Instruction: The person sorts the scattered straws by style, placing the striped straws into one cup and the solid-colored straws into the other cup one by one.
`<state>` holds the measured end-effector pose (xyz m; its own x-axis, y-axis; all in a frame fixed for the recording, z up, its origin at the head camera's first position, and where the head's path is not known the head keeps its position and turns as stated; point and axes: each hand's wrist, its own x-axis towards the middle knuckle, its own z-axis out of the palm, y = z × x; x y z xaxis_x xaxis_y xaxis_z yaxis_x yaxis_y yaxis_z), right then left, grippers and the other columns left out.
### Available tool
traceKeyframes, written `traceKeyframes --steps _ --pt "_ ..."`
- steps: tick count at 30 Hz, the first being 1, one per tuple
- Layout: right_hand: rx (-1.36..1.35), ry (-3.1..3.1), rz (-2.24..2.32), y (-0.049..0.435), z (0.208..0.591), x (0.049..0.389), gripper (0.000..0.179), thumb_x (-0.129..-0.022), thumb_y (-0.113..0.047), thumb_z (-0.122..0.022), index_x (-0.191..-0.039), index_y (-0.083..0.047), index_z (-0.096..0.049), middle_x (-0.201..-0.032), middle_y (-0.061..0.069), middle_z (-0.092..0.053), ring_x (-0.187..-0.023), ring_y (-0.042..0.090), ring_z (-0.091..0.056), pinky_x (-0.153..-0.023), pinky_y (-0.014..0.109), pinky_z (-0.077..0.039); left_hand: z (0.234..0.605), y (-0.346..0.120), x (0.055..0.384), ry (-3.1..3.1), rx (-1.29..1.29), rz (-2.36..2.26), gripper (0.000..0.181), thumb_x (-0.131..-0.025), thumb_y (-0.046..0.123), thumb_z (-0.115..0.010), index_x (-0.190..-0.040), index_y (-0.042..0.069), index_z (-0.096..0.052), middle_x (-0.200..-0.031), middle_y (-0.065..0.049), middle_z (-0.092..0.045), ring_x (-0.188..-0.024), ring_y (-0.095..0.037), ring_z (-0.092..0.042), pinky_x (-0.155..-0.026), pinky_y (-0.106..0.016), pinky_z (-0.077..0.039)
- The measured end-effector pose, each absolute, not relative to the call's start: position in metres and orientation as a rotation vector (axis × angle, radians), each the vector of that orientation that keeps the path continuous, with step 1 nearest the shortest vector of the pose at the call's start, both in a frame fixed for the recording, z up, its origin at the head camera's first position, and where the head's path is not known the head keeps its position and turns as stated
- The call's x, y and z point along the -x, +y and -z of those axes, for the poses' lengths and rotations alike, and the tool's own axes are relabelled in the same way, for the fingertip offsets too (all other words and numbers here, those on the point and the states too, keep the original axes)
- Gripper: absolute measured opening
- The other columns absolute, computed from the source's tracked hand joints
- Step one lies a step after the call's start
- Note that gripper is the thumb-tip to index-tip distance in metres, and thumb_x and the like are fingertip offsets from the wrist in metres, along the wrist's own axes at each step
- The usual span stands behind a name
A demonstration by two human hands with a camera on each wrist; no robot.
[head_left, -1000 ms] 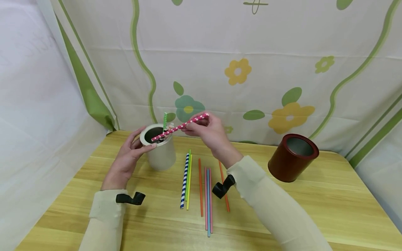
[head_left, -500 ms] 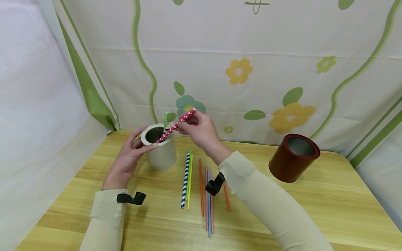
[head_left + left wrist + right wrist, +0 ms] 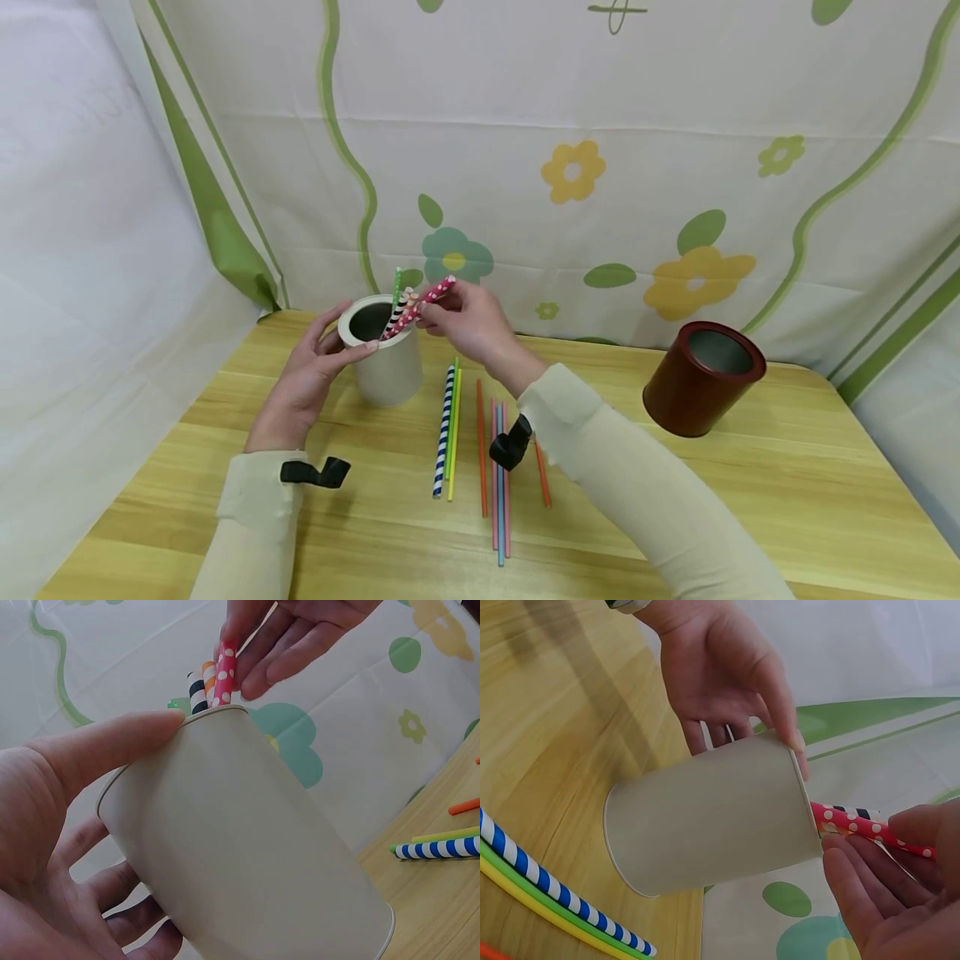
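On the left of the table stands a white can (image 3: pixel 392 375). My left hand (image 3: pixel 303 379) grips its side, thumb over the rim and fingers curled round the far side. A pink straw with white dots (image 3: pixel 847 820) slants into the can's mouth, and my right hand (image 3: pixel 468 327) pinches its upper part between thumb and fingers. Beside it in the can lean a black-and-white striped straw (image 3: pixel 197 693), an orange-and-white striped straw (image 3: pixel 210 678) and a green dotted straw (image 3: pixel 397 285). Their lower ends are hidden inside.
A blue-and-white striped straw (image 3: pixel 443 433) lies with green and yellow straws (image 3: pixel 454 450) right of the can. Further right lie orange (image 3: pixel 482 450), pink and blue straws (image 3: pixel 501 533). A dark red can (image 3: pixel 686 392) stands at the right. A patterned curtain (image 3: pixel 480 183) hangs behind.
My right hand has moved left toward the can, and the dotted pink straw has gone from nearly level across the mouth to slanting down inside. My left hand keeps its hold.
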<state>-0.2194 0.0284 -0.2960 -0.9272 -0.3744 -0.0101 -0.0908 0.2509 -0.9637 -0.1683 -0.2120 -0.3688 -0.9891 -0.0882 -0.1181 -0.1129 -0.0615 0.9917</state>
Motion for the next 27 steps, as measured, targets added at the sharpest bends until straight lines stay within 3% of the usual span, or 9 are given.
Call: traceKeyframes --steps 7,13,27 --pt "0.522 2.339 1.582 0.028 0.293 0.223 0.024 -0.111 -0.021 -0.063 -0.128 -0.006 -0.069 -0.12 0.013 -0.076 -0.111 0.026 -0.077 -0.093 0.031 -0.064 0.368 -0.211 0.168 2.143 0.224 -2.27 0.086 -0.101 0.012 -0.076 -0.17 0.036 -0.031 -0.171 -0.005 -0.043 -0.135 -0.007 -0.052 -0.124 -0.04 -0.027" --pt "0.584 2.323 1.438 0.034 0.284 0.231 0.021 -0.109 -0.02 -0.066 -0.124 -0.007 -0.072 -0.119 0.011 -0.078 -0.107 0.02 -0.077 -0.094 0.032 -0.064 0.368 -0.212 0.168 2.138 0.226 -2.273 0.086 -0.101 0.01 -0.075 -0.17 0.036 -0.03 -0.172 -0.005 -0.041 -0.14 -0.011 -0.049 -0.128 -0.044 -0.024" --pt "0.709 2.258 1.225 0.036 0.269 0.239 0.023 -0.107 -0.016 -0.067 -0.128 -0.007 -0.072 -0.118 0.015 -0.079 -0.102 0.022 -0.078 -0.089 0.03 -0.065 0.367 -0.214 0.166 2.126 0.234 -2.273 0.086 -0.102 0.011 -0.075 -0.17 0.037 -0.029 -0.175 -0.005 -0.038 -0.145 -0.014 -0.046 -0.131 -0.047 -0.021"
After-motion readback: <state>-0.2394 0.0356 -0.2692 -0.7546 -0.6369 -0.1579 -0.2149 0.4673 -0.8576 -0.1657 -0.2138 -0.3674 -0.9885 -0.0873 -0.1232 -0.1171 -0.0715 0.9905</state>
